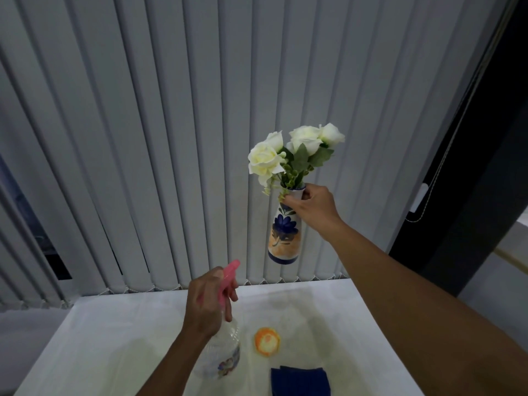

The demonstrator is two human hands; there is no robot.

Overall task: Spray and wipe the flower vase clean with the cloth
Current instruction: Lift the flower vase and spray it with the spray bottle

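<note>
My right hand (310, 205) grips the neck of a white vase (283, 235) painted with blue flowers and an orange band, holding it up in the air above the table. White roses (294, 150) with green leaves stand in it. Lower and to the left, my left hand (207, 302) holds a clear spray bottle (224, 350) with a pink trigger head (227, 280), its nozzle pointing up toward the vase. A folded dark blue cloth (300, 381) lies on the white table (100, 338) near its front.
A small round orange and white object (267, 340) lies on the table between the bottle and the cloth. Grey vertical blinds (171, 138) hang behind the table. A dark frame (471, 195) with a blind cord stands at the right.
</note>
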